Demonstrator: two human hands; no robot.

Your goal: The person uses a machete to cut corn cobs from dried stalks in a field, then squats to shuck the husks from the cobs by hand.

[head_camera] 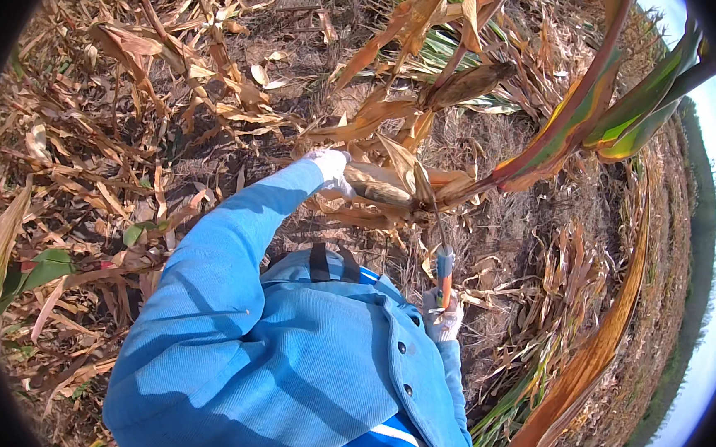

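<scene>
My left hand (331,167), in a white glove, is closed around a dry corn plant at the end of a husk-covered ear (380,188). Whether the fingers wrap the ear alone or the stalk (460,193) too is hidden. In my right hand (441,320), also gloved, is a hand tool with a blue and orange handle (443,273). From the handle a thin dark metal part, perhaps a sickle blade seen edge-on, runs up to the stalk beside the ear. Dry leaves hide its far end. Another brown ear (470,85) hangs farther up the picture.
Dry stalks and leaves (89,155) litter the soil on the left. A long green and red leaf (557,138) arches across the upper right, and a brown leaf (598,352) rises at the lower right. Greener cut stalks (513,402) lie on the ground.
</scene>
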